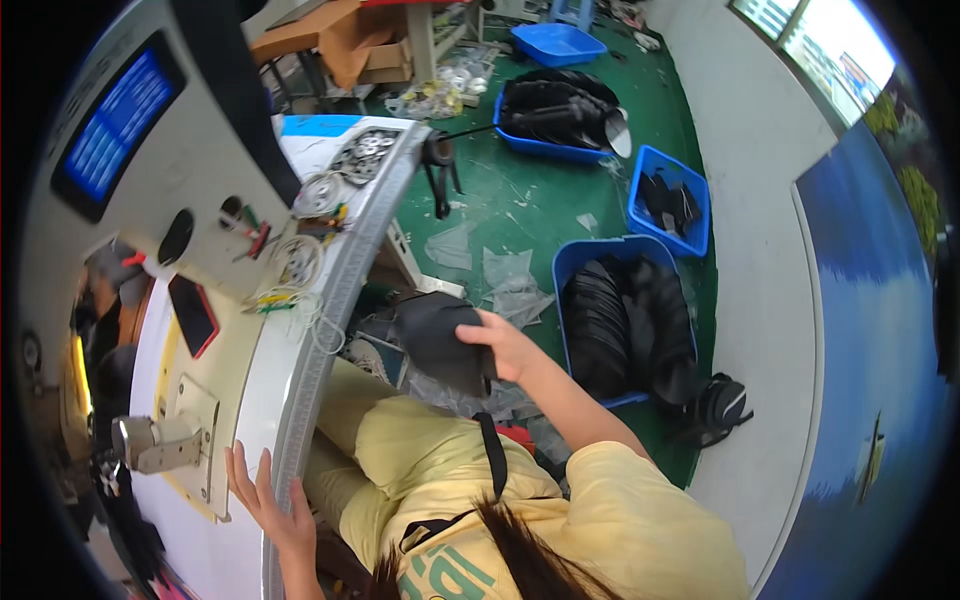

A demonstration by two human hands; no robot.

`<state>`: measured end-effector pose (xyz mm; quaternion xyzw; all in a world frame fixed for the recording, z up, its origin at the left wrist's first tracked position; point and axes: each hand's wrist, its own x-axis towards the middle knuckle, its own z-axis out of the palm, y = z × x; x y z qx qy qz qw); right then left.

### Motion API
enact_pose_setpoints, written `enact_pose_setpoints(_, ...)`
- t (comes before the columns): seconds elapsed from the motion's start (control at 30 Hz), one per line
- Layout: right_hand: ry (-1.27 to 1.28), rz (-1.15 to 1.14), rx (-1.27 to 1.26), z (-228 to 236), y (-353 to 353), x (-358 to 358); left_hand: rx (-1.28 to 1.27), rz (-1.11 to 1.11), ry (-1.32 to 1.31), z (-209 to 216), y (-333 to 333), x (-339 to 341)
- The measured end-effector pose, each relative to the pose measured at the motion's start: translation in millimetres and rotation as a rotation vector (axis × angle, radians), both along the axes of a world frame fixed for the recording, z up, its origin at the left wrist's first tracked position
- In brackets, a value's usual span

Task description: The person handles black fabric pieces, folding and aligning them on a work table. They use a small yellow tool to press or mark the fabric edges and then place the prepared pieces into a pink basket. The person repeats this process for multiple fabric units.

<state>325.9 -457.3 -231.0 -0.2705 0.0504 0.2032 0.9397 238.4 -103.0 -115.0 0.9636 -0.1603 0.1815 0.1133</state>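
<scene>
My right hand (502, 346) is closed on a black curved piece of sheet material (440, 340), thumb on top. It holds the piece over the floor, just off the table's edge; whether it is one layer or several I cannot tell. My left hand (272, 507) is empty, its fingers spread, above the near edge of the white sewing table (262, 400). Close to that hand is the sewing machine's metal plate (203, 440) with a short cylindrical metal part (150, 443) on it.
A blue bin (557, 300) full of stacked black pieces stands on the green floor at right. Beyond it are a smaller blue bin (637, 222) and a third blue bin (560, 150). A phone (194, 315), thread and a tray of bobbins (365, 155) lie on the table.
</scene>
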Motion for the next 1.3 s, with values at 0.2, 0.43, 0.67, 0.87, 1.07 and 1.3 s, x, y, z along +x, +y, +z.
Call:
enact_pose_setpoints(0.2, 0.317, -0.566, -0.107, -188.4, -122.7, -65.1, 0.066, 0.103, 0.104, -36.5, 27.4, 2.5)
enact_pose_setpoints(0.43, 0.576, -1.043, -0.210, -255.5, -266.3, -154.4, 0.127, 0.134, 0.149, -49.2, 33.9, 1.8)
enact_pose_setpoints(0.67, 0.615, -1.018, -0.486, -218.4, -404.9, -139.5, 0.181, 0.145, 0.165, -49.2, 25.4, 3.6)
enact_pose_setpoints(0.87, 0.825, -0.981, -0.740, -196.4, -438.7, -105.5, 0.201, 0.162, 0.154, -53.1, 30.1, -2.3)
enact_pose_setpoints(1.07, 0.672, -0.856, -0.581, -229.2, -407.7, -113.8, 0.187, 0.186, 0.124, -57.3, 31.0, -16.3)
enact_pose_setpoints(1.3, 0.554, -0.529, -0.343, -317.3, -325.7, -116.9, 0.116, 0.303, 0.099, -65.2, 78.0, -42.4)
